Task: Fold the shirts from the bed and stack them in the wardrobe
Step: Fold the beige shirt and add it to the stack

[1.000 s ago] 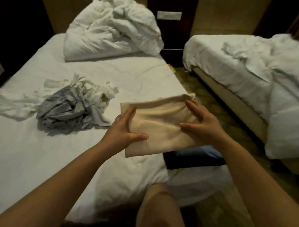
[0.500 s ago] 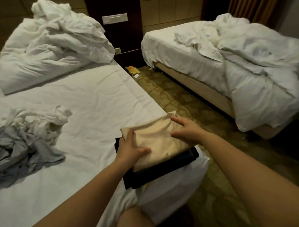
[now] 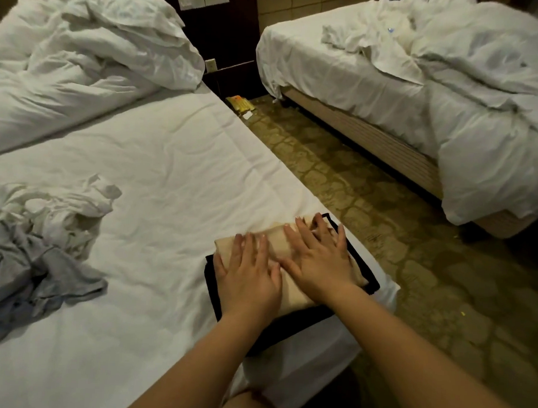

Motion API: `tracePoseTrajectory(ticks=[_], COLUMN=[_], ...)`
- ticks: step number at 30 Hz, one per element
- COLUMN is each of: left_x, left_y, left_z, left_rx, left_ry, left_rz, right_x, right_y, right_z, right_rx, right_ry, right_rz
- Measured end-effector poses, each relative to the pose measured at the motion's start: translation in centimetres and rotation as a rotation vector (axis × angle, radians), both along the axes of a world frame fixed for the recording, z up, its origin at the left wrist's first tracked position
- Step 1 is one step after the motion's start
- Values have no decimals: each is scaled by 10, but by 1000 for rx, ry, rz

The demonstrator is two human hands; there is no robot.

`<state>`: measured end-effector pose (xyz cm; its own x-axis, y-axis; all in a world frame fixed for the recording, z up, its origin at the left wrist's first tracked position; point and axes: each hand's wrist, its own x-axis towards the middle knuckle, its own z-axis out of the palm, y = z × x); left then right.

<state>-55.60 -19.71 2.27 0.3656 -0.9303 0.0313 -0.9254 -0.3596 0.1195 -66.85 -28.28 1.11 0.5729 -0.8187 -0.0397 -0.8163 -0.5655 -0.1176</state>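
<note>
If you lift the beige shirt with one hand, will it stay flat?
Probably not: the beige shirt is soft folded cloth, so it would likely droop and unfold. The left hand and right hand press it flat. It looks thin, so probably light, and might slide off the dark shirt.

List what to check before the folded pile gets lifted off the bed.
Folded beige shirt lies on the dark folded garment: ok.
Both flat on the beige shirt, left hand and right hand: ok.
Both garments rest on the bed, near its corner: ok.
Every shirt folded: not ok; grey shirt and white clothes lie crumpled.
Route to the wardrobe: cannot tell, out of view.
</note>
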Motion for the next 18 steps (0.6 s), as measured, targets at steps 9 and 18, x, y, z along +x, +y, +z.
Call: tracePoseTrajectory(ticks=[9,18], left_x=[9,27], left_y=[4,81], left_z=[-11,82], left_rx=[104,-24], left_ry=[107,36], left_rz=[68,95], right_x=[10,31], right_y=[1,76], right_z=[-2,109], right_rx=[114,-71], right_ry=[66,66], right_rz=[-17,-47])
